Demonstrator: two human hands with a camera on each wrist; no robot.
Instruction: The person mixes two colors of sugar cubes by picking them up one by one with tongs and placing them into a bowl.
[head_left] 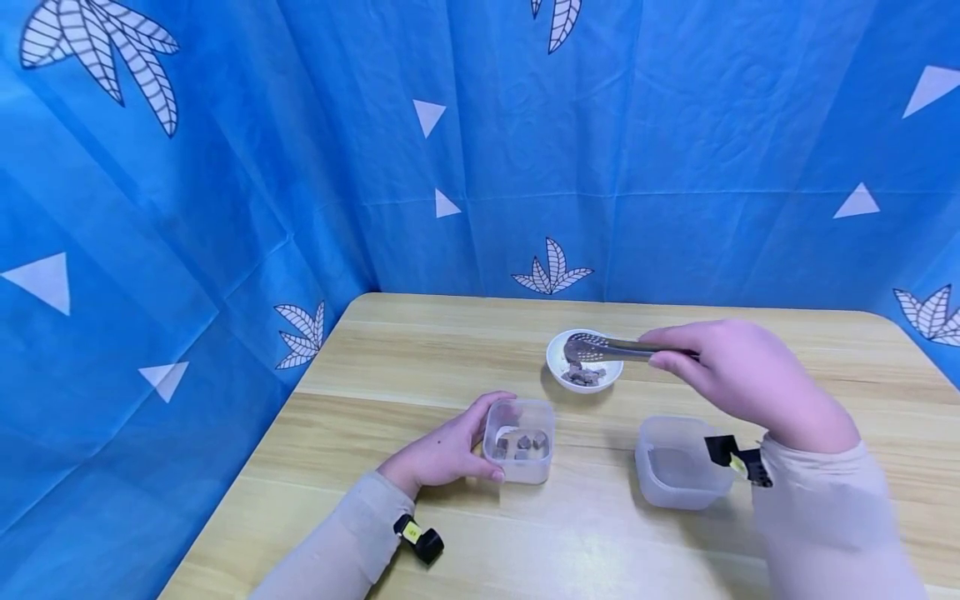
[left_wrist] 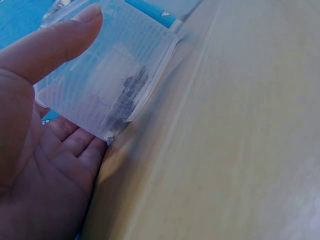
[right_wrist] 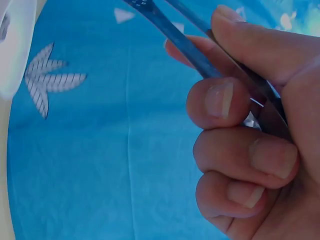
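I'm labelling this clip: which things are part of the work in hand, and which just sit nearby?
In use:
right hand gripping metal tongs
white bowl of brown pieces, under the tong tips
small clear container with brown pieces, held by left hand

Nearby, untouched:
second clear container
wooden table
blue cloth backdrop
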